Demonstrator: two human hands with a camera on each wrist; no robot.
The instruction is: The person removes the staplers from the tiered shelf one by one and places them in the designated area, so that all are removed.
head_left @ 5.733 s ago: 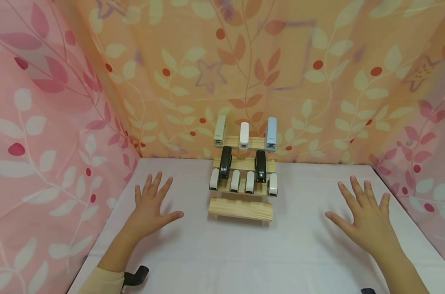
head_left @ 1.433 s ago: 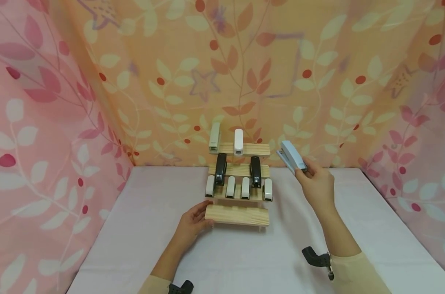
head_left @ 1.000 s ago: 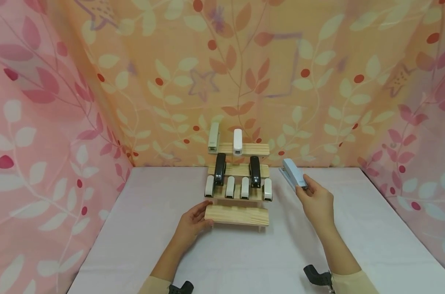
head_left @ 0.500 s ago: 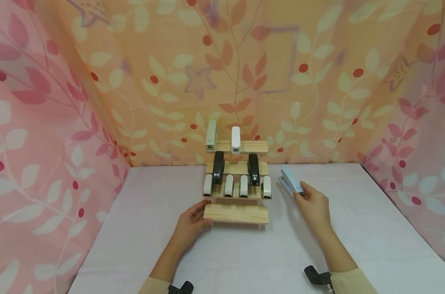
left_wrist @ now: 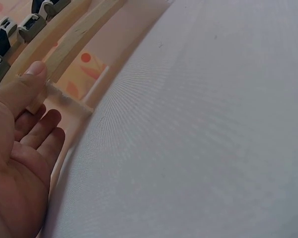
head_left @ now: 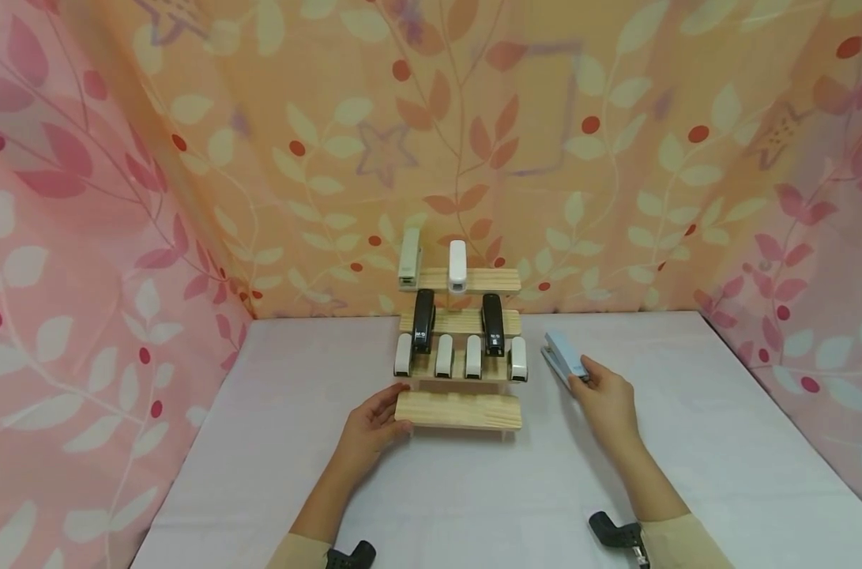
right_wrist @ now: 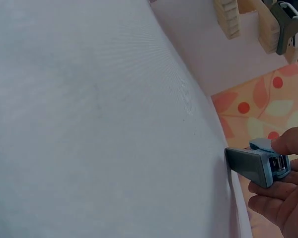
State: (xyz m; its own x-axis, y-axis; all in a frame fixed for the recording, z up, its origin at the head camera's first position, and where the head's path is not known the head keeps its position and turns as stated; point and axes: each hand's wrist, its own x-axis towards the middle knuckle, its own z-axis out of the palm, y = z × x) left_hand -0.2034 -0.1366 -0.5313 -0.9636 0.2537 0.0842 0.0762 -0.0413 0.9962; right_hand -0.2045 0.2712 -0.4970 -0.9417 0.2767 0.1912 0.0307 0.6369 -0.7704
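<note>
My right hand (head_left: 610, 403) pinches the rear end of a light blue stapler (head_left: 565, 356) between thumb and fingers, to the right of the stand. In the right wrist view the blue stapler (right_wrist: 258, 161) has its far end right at the white cloth, thumb on top and fingers beneath. My left hand (head_left: 370, 431) holds the left end of the lowest step of a tiered wooden stand (head_left: 459, 411). In the left wrist view the thumb (left_wrist: 34, 74) lies at the plank's end, other fingers curled below it.
On the stand's top step are a green stapler (head_left: 409, 259) and a white stapler (head_left: 457, 265). Two black staplers (head_left: 423, 320) stand on the step below, then several small white staplers (head_left: 444, 356). Patterned curtains (head_left: 331, 158) enclose the white-covered table (head_left: 274, 379).
Both hands were spread apart at first. The blue stapler left the top step in my right hand and came down to the table at the right. My left hand took hold of the lowest step.
</note>
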